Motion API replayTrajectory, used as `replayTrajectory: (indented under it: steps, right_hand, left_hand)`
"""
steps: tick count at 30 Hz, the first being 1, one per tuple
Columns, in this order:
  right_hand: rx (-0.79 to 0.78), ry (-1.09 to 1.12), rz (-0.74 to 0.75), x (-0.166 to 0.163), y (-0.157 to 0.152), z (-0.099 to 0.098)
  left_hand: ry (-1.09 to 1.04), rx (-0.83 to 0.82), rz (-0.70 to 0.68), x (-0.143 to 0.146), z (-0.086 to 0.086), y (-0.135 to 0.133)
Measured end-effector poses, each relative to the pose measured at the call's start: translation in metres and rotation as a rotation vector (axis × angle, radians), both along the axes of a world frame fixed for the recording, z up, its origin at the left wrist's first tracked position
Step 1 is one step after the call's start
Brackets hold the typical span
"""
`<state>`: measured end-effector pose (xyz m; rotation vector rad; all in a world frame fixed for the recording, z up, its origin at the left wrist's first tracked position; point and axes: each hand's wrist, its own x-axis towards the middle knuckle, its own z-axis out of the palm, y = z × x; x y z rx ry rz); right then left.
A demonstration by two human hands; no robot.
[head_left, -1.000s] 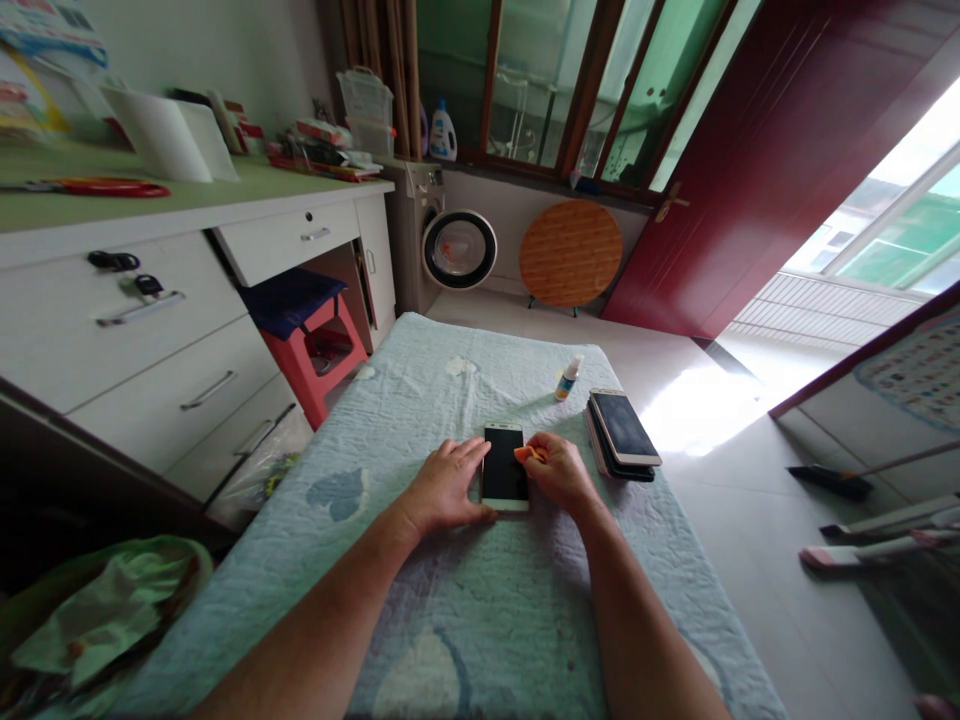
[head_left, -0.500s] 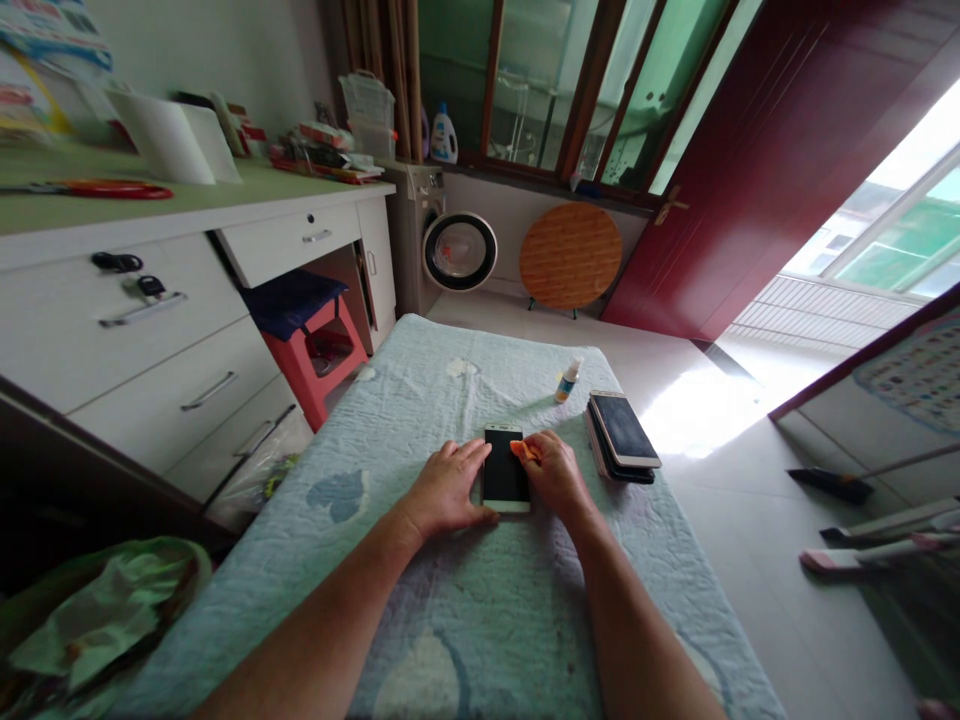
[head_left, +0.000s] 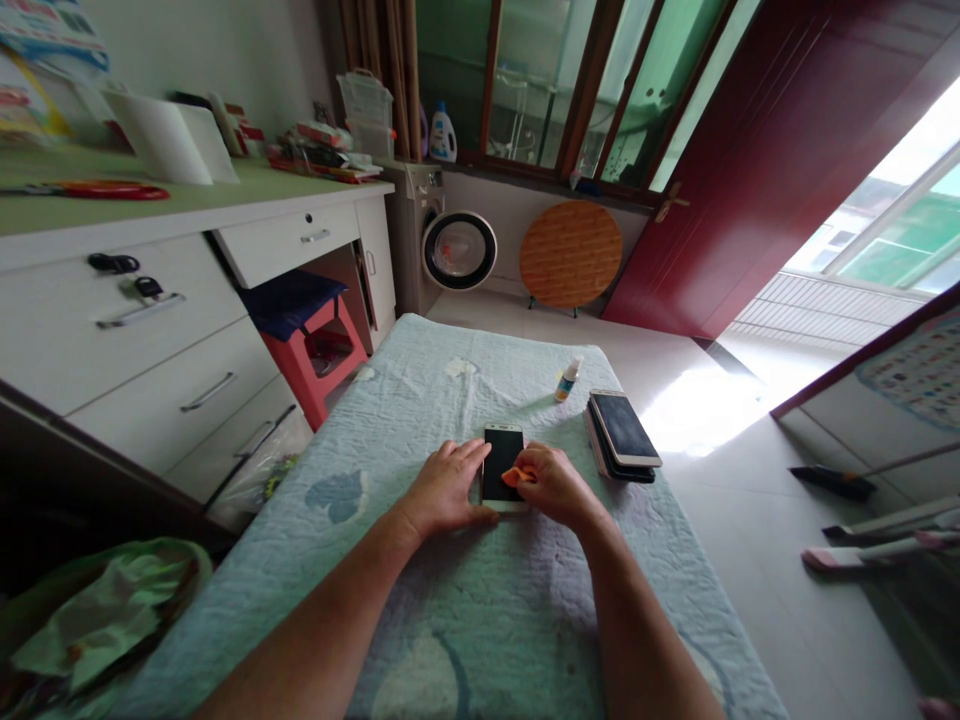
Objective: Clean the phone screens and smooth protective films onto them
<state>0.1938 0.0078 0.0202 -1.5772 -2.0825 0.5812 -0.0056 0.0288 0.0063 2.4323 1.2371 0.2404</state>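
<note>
A white-framed smartphone (head_left: 501,452) with a dark screen lies face up on the light blue quilted cover (head_left: 420,400). My left hand (head_left: 448,486) grips it along its left side, fingertips at the upper left edge and thumb by the bottom edge. Bunched in the closed fingers of my right hand (head_left: 553,482) is a small orange cloth (head_left: 516,476), pressed on the lower right part of the screen. To the right sits a stack of phones (head_left: 628,430), the top one gold-framed. A small spray bottle (head_left: 568,380) stands upright beyond my right hand.
White drawers (head_left: 142,300) and a red stool (head_left: 322,345) flank the covered surface on the left. A bag-lined bin (head_left: 112,600) is at the lower left. Farther back are a washing machine with its round door (head_left: 459,250) open, a round wooden tabletop (head_left: 571,255) and a red door (head_left: 712,170).
My right hand has slid the orange cloth down the phone screen, from its upper right to its lower part. My left hand and the phone have stayed put.
</note>
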Motion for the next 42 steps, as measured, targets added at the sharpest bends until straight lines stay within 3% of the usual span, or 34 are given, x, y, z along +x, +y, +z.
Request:
replayTrajectory:
  steps: [7,14,23,31,42]
  right_hand:
    - [0.163,0.052,-0.217,-0.001,0.015,-0.016]
    - [0.184,0.062,-0.330,-0.010,0.027,-0.025]
    - [0.108,-0.070,-0.240,-0.007,0.022,-0.016]
    - [0.097,-0.200,-0.275,-0.010,0.047,-0.014]
    - [0.076,-0.242,-0.146,-0.033,0.063,-0.013]
  left_hand:
    - [0.011,-0.021,0.009,0.001,0.005,-0.001]
    - [-0.026,-0.017,0.003,0.002,0.006,-0.002]
    - [-0.004,-0.016,-0.011,0.002,0.008,-0.002]
    - [-0.036,-0.030,-0.010,0.003,0.011,-0.002]
    - [-0.055,0.000,-0.033,0.002,0.009,-0.001]
